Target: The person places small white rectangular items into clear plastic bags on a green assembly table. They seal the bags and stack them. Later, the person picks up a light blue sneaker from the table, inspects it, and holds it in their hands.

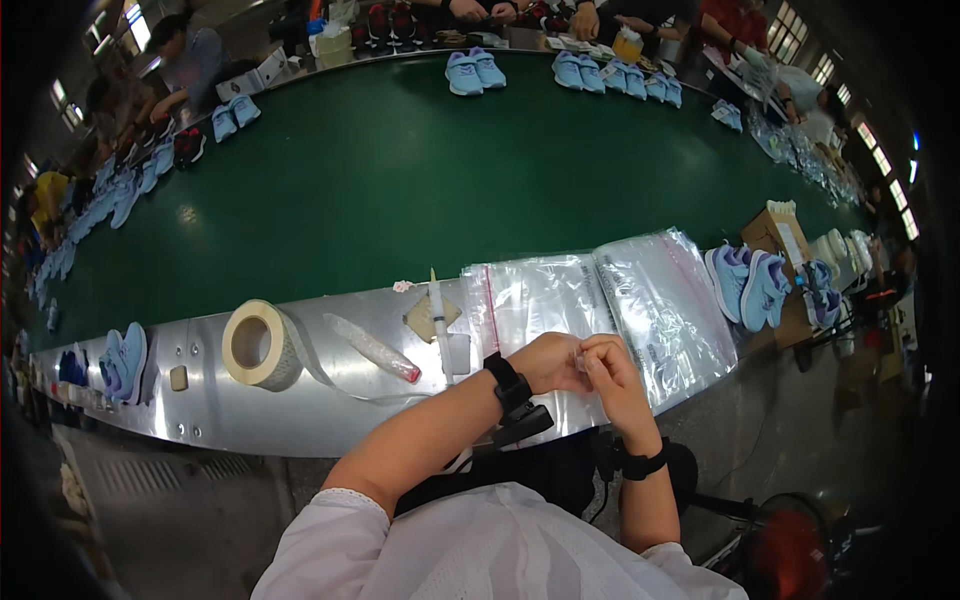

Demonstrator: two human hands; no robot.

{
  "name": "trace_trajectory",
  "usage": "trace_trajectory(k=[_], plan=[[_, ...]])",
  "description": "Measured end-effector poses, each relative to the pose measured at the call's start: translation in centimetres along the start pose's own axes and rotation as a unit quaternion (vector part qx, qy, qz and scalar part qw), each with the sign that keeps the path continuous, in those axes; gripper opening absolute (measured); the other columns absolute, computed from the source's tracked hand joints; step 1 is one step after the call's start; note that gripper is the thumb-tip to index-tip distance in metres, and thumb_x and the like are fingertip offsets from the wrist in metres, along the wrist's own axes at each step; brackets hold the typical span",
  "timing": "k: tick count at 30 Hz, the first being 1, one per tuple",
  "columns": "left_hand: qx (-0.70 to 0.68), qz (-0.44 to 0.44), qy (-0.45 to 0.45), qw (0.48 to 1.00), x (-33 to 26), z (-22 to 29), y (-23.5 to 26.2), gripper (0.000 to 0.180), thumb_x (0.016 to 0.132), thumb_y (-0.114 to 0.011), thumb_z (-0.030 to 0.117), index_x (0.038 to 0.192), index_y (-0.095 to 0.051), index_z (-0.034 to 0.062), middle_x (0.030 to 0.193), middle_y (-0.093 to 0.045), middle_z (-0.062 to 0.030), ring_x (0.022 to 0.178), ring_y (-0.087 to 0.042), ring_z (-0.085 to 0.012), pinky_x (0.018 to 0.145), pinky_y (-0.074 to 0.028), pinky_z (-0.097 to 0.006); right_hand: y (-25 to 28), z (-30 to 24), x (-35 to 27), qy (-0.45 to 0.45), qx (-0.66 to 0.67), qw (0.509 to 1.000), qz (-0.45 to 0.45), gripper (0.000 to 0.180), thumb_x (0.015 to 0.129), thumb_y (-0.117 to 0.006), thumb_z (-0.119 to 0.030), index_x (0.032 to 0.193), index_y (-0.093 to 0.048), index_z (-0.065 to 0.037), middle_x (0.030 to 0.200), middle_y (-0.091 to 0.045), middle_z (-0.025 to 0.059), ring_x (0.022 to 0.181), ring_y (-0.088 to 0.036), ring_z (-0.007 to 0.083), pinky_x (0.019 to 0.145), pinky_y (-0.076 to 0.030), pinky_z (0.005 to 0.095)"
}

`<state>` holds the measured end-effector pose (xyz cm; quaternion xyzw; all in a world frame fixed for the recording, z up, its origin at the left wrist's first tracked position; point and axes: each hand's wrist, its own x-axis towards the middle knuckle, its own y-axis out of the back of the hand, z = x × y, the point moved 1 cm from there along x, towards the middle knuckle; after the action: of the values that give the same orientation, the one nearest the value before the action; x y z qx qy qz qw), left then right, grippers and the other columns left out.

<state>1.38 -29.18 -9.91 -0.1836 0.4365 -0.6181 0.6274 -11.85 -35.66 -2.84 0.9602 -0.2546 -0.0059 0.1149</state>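
Left hand [550,362] and right hand [618,385] meet over clear plastic bags [665,310], our fingertips bunched, seemingly pinching small clear scrap [581,360]; too tiny to be sure. Bags laid flat; finger work looks unfinished, we judge; blue shoes [764,290] right of bags, outside them.

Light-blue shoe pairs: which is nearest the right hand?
The shoe pair just right of the clear plastic bags; every other pair sits farther from the right hand.
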Motion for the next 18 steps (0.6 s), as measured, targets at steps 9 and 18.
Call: trace_trajectory(k=[9,18], plan=[[-0.001,0.147,-0.13,0.981,-12.5,-0.2,-2.6,0.044,0.099,-0.04,0.035,0.128,-0.042,0.0018,0.126,-0.051,-0.0168,0.113,-0.056,-0.027,0.091,-0.049,-0.037,-2.5,0.2,-3.9,0.172,-0.41,0.895,0.035,0.029,0.075,-0.068,-0.009,0.102,-0.061,-0.003,0.102,-0.061,0.0121,0.091,-0.058,0.0346,0.08,-0.046,0.0394],[0.179,0.241,-0.009,0.954,-12.7,-2.3,-3.8,0.038,0.095,-0.049,0.021,0.127,-0.044,0.0001,0.11,-0.06,-0.0119,0.09,-0.061,-0.0147,0.072,-0.05,-0.026,2.1,0.0,-0.3,-0.131,0.067,0.977,0.152,0.026,0.096,-0.049,-0.02,0.085,-0.062,0.0,0.076,-0.062,0.0033,0.069,-0.061,0.0106,0.059,-0.049,0.0238]])
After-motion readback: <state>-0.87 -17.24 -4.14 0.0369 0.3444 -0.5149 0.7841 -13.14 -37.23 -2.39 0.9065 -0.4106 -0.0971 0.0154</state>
